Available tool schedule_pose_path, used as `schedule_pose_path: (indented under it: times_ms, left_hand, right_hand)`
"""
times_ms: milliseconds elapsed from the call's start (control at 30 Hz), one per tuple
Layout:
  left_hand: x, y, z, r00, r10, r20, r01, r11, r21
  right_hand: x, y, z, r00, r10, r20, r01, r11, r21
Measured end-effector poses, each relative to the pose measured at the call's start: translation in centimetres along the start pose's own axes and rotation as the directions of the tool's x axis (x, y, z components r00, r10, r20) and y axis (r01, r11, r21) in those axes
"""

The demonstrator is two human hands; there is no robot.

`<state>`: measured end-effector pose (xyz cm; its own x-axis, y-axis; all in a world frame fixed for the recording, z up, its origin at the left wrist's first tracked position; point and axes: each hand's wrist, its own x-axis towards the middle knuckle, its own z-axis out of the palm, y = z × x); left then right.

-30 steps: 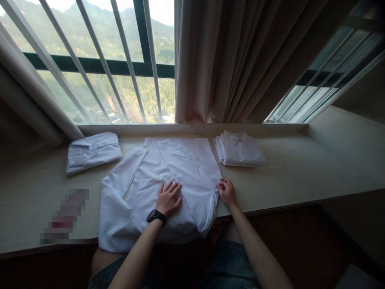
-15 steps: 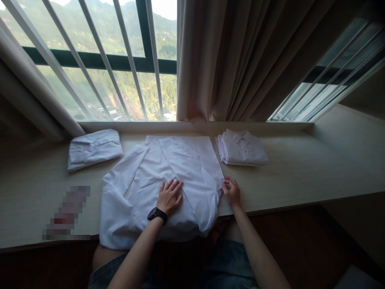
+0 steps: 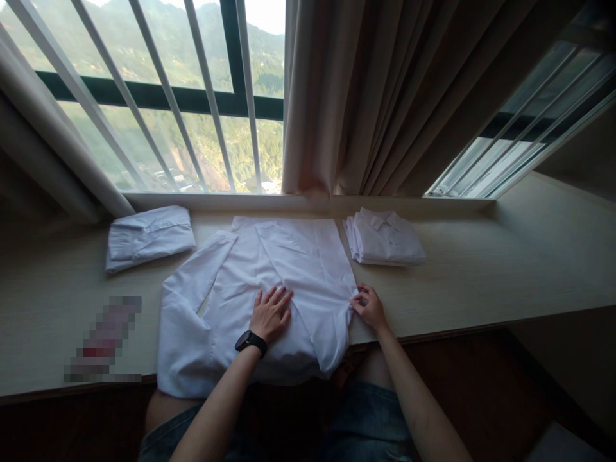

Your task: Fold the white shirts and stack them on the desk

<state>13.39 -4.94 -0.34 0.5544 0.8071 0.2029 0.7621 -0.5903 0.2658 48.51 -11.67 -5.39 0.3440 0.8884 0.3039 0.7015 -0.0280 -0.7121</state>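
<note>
Head view is showing a white shirt (image 3: 269,289) lying spread out and face down on the table (image 3: 481,282), its hem end hanging over the near edge toward the person's lap and its collar end lying close to the window sill. Compared with a second ago, very little is changing: the cloth is keeping the same outline, and only the right hand (image 3: 369,307) is shifting, drifting a touch outward along the shirt's right edge half a second back and now coming in again to the same fold. That is suggesting a small adjustment of the side fold rather than a fresh fold being laid.

Its fingers (image 3: 362,298) are curling in and pinching the folded right edge of the shirt, with the wrist resting near the table's front edge and the forearm running back toward the body. The left hand (image 3: 270,314) is lying flat on the middle of the shirt, fingers spread and released, pressing the cloth down rather than gripping anything; a black watch (image 3: 250,342) is sitting on that wrist.

The shirt's left sleeve (image 3: 185,301) is lying stretched out to the left, not yet folded in. Further out, one folded white shirt (image 3: 149,239) is resting to the left near the sill, and a stack of folded shirts (image 3: 385,239) is sitting just beyond the right hand. A beige curtain (image 3: 385,96) is hanging behind them, beside the barred window (image 3: 168,96).
</note>
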Motion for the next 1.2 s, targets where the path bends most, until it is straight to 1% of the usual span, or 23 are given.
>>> schedule_pose_path:
  times_ms: [67,133,200,233,267,333,400,500,567,633,700,767,833,900,967,1033,1100,1133,1200]
  left_hand:
    - [0.0,0.0,0.0,1.0,0.002,-0.001,-0.002,1.0,-0.007]
    - [0.0,0.0,-0.1,1.0,0.005,-0.002,-0.005,1.0,-0.016]
    - [0.0,0.0,-0.2,1.0,0.003,-0.004,-0.003,1.0,-0.028]
    - [0.0,0.0,-0.2,1.0,0.001,-0.006,-0.001,0.999,-0.035]
    - [0.0,0.0,-0.2,1.0,-0.001,-0.008,0.001,0.999,-0.041]
    - [0.0,0.0,-0.3,1.0,-0.005,-0.009,0.004,0.998,-0.056]
    - [0.0,-0.1,-0.3,1.0,-0.007,-0.007,0.007,0.997,-0.07]
    - [-0.1,-0.3,-0.4,1.0,-0.011,-0.005,0.011,0.996,-0.087]
    - [0.0,-0.6,-0.4,1.0,-0.01,-0.003,0.01,0.995,-0.097]
    - [0.1,-0.8,-0.5,1.0,-0.008,0.01,0.009,0.993,-0.114]
    - [0.2,-1.0,-0.5,0.999,-0.012,0.033,0.016,0.991,-0.136]
    - [0.3,-1.1,-0.6,0.998,-0.025,0.059,0.034,0.987,-0.156]
    - [0.4,-1.2,-0.6,0.996,-0.036,0.084,0.05,0.984,-0.172]
    - [0.5,-1.2,-0.7,0.994,-0.044,0.099,0.062,0.981,-0.181]
    - [0.5,-1.2,-0.7,0.994,-0.046,0.102,0.064,0.981,-0.184]
    - [0.5,-1.1,-0.7,0.995,-0.042,0.092,0.058,0.982,-0.181]
    - [0.5,-1.1,-0.7,0.996,-0.036,0.078,0.049,0.984,-0.172]
    - [0.5,-1.1,-0.7,0.997,-0.035,0.071,0.046,0.985,-0.164]
    - [0.5,-1.0,-0.6,0.998,-0.033,0.053,0.041,0.988,-0.147]
  right_hand:
    - [0.3,-0.4,-0.1,1.0,-0.027,-0.011,0.027,0.999,-0.035]
    - [1.4,-1.3,0.2,0.995,-0.058,-0.079,0.051,0.994,-0.092]
    - [3.6,-2.9,1.1,0.987,-0.084,-0.137,0.066,0.989,-0.129]
    - [5.2,-4.0,1.8,0.987,-0.089,-0.132,0.073,0.989,-0.128]
    - [7.1,-5.3,2.8,0.992,-0.086,-0.096,0.075,0.991,-0.113]
    - [11.5,-8.3,5.4,0.998,-0.046,0.038,0.049,0.995,-0.082]
    - [16.2,-11.3,8.7,0.982,0.048,0.185,-0.029,0.994,-0.106]
    - [22.6,-14.7,14.4,0.957,0.122,0.262,-0.082,0.984,-0.157]
    - [25.8,-16.1,18.1,0.942,0.159,0.295,-0.106,0.977,-0.186]
    - [28.2,-16.9,21.3,0.922,0.204,0.33,-0.135,0.966,-0.22]
    - [30.0,-17.3,23.8,0.901,0.244,0.359,-0.16,0.956,-0.248]
    - [31.2,-17.3,25.3,0.89,0.266,0.37,-0.174,0.949,-0.262]
    - [31.9,-17.2,26.1,0.898,0.268,0.348,-0.18,0.947,-0.265]
    - [32.2,-17.0,26.3,0.914,0.254,0.315,-0.173,0.949,-0.265]
    - [32.2,-16.8,26.1,0.922,0.237,0.306,-0.154,0.95,-0.272]
    - [32.0,-16.8,25.4,0.924,0.225,0.308,-0.135,0.949,-0.286]
    - [31.6,-16.6,23.8,0.933,0.213,0.291,-0.123,0.946,-0.3]
    - [31.2,-16.4,22.5,0.939,0.206,0.275,-0.118,0.944,-0.307]
    - [29.5,-15.4,18.8,0.952,0.194,0.238,-0.11,0.939,-0.326]
